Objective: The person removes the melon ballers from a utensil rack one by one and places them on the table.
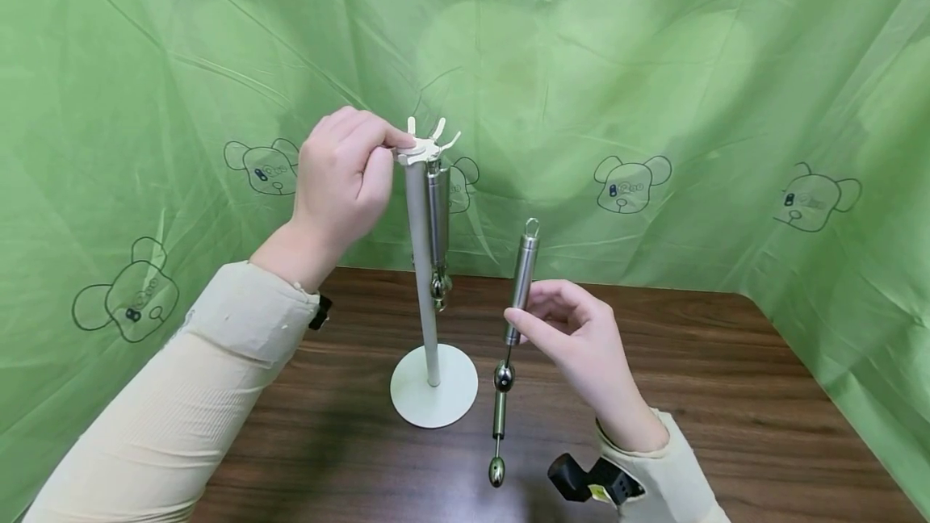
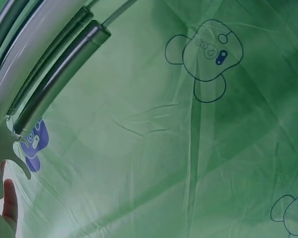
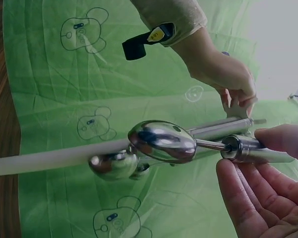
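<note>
My left hand [image 1: 341, 164] pinches the hooked top of a white utensil stand [image 1: 424, 265]. In the right wrist view, its fingers curl round one of the prongs. My right hand [image 1: 581, 337], to the right of the stand, holds a shiny steel kitchen utensil [image 1: 521, 277] by its cylindrical handle between thumb and fingers. This utensil is nearly upright, hanging loop at the top, with a rounded polished part [image 3: 161, 141] below the handle. A thinner section and a small rounded end show lower down. Other steel utensils [image 1: 438, 216] hang from the stand's hooks.
The stand's round white base [image 1: 414, 398] rests on a dark wood-grain table [image 1: 697, 394]. Green cloth [image 1: 552, 95] printed with bear faces surrounds the table at the back and sides. A black wrist camera [image 1: 596, 479] is strapped at the right cuff.
</note>
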Demonstrator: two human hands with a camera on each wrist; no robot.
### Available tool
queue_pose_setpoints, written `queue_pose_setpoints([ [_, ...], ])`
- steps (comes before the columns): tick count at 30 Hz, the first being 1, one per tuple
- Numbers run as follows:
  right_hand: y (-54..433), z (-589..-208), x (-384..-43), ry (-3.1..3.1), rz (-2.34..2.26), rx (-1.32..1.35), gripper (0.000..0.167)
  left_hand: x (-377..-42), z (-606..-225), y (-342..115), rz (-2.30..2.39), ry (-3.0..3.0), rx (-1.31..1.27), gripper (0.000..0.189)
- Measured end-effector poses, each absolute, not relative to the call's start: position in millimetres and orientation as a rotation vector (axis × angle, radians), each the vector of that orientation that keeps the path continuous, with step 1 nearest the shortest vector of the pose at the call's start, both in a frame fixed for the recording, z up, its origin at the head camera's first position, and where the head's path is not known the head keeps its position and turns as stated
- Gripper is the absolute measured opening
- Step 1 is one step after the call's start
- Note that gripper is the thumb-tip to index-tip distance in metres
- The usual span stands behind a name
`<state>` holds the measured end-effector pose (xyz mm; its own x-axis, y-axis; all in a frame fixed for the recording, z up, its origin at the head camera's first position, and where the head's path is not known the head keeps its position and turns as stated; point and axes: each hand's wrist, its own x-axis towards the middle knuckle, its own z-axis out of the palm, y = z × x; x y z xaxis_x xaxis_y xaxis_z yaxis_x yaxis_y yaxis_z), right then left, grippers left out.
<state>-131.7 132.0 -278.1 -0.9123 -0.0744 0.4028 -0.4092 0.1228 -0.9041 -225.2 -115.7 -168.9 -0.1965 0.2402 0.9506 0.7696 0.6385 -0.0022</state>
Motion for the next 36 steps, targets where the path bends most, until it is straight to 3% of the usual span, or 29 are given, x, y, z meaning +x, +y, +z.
queue_pose_setpoints([
  [36, 163, -366, -124, -2.201, 1.982, 0.116, 0.025, -226, -167, -114, -0.615, -1.731, -0.817, 0.037],
])
